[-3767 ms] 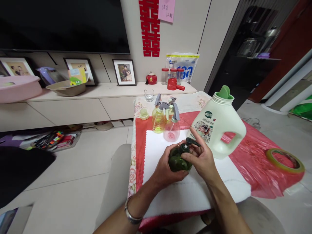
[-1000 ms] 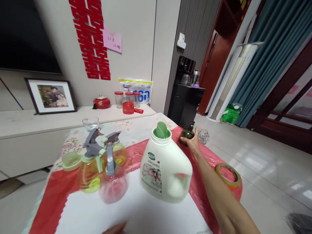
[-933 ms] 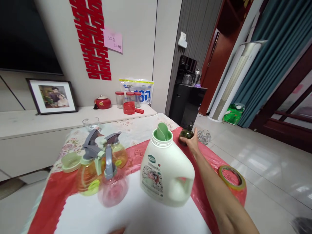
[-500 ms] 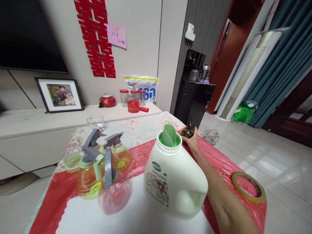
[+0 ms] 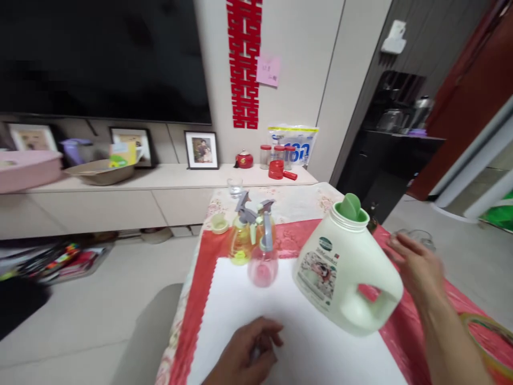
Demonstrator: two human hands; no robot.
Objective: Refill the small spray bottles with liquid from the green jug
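On the table (image 5: pixel 304 200), draped in a red cloth (image 5: pixel 294 240), we see a white towel (image 5: pixel 296 342) carrying the largest item, a white detergent jug (image 5: pixel 347 270), uncapped and tilted. Our right hand (image 5: pixel 414 264) hovers just beside its handle, fingers spread, holding nothing. Our left hand (image 5: pixel 248 355) rests on the towel, fingers curled; whether it pinches anything we cannot tell. Smaller spray bottles (image 5: pixel 254 240) stand behind.
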